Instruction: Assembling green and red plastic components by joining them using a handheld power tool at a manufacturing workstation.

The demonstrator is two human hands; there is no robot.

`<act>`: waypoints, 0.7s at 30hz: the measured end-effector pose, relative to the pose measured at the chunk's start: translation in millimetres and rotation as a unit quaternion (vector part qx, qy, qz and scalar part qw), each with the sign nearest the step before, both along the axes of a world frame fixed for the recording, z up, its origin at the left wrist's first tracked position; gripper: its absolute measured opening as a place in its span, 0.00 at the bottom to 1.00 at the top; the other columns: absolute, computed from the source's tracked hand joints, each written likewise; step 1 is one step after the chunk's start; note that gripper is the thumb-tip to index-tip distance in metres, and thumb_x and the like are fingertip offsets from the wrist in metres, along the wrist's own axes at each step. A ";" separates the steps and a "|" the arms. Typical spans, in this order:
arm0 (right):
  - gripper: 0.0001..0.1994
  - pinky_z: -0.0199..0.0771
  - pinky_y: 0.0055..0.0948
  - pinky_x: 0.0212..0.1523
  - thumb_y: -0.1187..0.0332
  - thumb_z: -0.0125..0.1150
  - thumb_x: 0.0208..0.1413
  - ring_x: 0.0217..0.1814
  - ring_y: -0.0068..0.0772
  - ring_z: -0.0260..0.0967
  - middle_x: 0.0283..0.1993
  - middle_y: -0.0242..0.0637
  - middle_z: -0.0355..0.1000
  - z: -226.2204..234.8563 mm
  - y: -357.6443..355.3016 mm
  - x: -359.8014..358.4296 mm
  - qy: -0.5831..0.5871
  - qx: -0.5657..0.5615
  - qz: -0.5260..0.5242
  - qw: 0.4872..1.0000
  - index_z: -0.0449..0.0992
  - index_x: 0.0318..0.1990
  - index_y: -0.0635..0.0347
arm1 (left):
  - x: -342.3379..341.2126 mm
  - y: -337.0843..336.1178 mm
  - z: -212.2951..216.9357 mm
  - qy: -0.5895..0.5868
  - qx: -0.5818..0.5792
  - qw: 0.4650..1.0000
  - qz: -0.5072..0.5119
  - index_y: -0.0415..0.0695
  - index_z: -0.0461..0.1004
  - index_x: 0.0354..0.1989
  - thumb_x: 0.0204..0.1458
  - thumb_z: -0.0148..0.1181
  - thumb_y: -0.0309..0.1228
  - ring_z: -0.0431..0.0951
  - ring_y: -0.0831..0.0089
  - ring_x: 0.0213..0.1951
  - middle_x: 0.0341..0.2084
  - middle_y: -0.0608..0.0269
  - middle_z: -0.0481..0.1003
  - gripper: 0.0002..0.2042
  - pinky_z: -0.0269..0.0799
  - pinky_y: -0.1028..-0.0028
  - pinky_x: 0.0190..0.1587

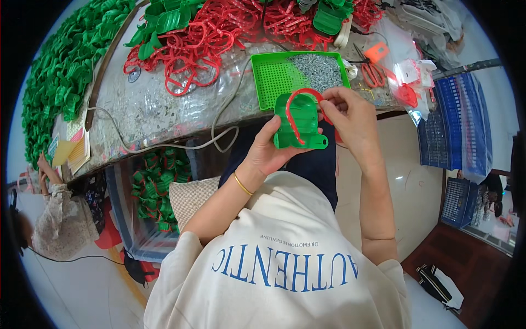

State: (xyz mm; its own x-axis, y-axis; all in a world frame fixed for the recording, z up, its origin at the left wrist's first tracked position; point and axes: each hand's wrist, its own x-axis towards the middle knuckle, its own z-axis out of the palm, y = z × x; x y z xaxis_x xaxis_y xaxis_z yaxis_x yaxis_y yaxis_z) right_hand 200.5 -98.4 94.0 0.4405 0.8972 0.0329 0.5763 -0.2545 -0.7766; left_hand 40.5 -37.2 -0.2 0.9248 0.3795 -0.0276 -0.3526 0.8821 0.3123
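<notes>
My left hand [264,149] is closed on a green molded plastic piece [282,134], curved like a shallow scoop with a small holed tab at its lower right. A red looped plastic strap [292,122] with pale dots arches across the front of the piece. Thumb and fingers of my right hand [350,118] pinch the strap at its right side. Whether the strap is fastened to the piece cannot be made out. Just beyond my hands sits a bright green perforated tray [269,82], its right part filled with small silvery metal pieces [320,70].
Red straps [213,33] lie heaped along the worktable [148,104], with a large mound of green pieces [66,60] at far left. Orange-handled scissors [373,75] lie right of the tray. A pale cable [164,147] loops over the table edge. A co-worker's hand [44,163] shows at left.
</notes>
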 end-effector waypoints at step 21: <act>0.06 0.66 0.13 0.32 0.74 0.59 0.56 0.32 0.12 0.67 0.31 0.27 0.72 -44.8 1.5 14.0 0.262 -0.007 -0.005 0.965 0.73 0.39 0.66 | 2.5 3.0 5.2 0.033 0.062 0.995 0.075 0.55 0.42 0.69 0.47 0.66 0.43 0.63 0.65 0.60 0.62 0.62 0.57 0.45 0.64 0.58 0.59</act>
State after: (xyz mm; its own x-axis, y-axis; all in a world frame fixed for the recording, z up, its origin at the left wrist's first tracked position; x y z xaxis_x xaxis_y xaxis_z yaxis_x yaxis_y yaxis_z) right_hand 214.5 -96.9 49.2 0.4030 0.8912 -0.2084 0.1034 -0.2706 -0.9571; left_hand 43.0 -34.2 5.1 0.8557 0.5165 -0.0311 -0.4515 0.7747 0.4427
